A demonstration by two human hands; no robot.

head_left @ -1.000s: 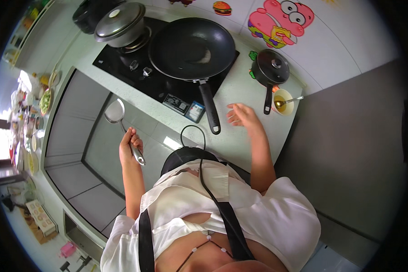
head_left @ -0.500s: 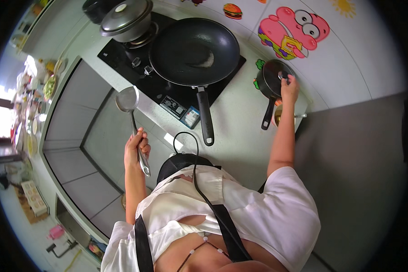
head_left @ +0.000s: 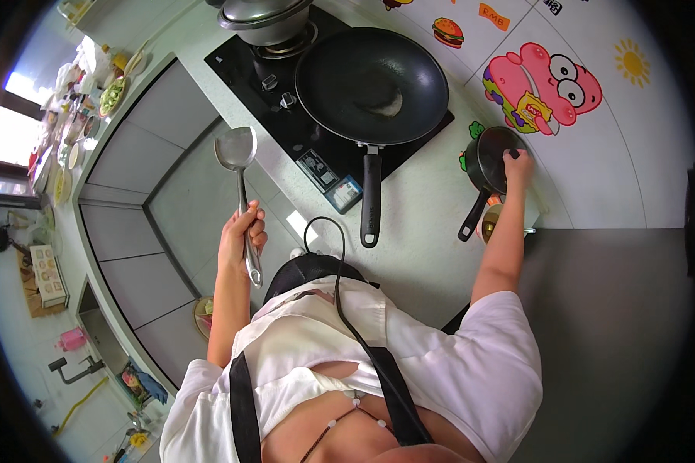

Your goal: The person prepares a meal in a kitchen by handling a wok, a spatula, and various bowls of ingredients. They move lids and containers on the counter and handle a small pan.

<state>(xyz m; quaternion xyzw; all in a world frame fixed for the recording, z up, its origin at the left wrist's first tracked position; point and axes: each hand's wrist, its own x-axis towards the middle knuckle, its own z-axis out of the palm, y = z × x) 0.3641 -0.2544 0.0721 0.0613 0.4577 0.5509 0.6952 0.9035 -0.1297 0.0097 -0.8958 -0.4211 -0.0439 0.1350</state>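
My left hand (head_left: 244,235) is wrapped round the handle of a metal wok spatula (head_left: 236,148). Its broad blade points up and away, in the air left of the stove's front edge. At the right, my right hand (head_left: 520,170) reaches over a small black saucepan (head_left: 489,162), fingers pinched on what looks like the dark knob of its lid. The saucepan stands on the counter, its handle toward me. Between my hands, a large black frying pan (head_left: 371,85) rests on the black gas stove (head_left: 316,143), its long handle overhanging toward me. A small whitish patch shows inside.
A lidded grey pot (head_left: 265,23) stands on the back left burner. Beside my right forearm is a yellowish bowl (head_left: 489,222) with a utensil in it. A stickered tile wall (head_left: 633,147) rises behind. Several dishes and a sink (head_left: 104,339) line the left counter.
The whole scene has shifted right in the view. My left hand has lifted the wok spatula slightly. My right hand stays pinched at the small saucepan.
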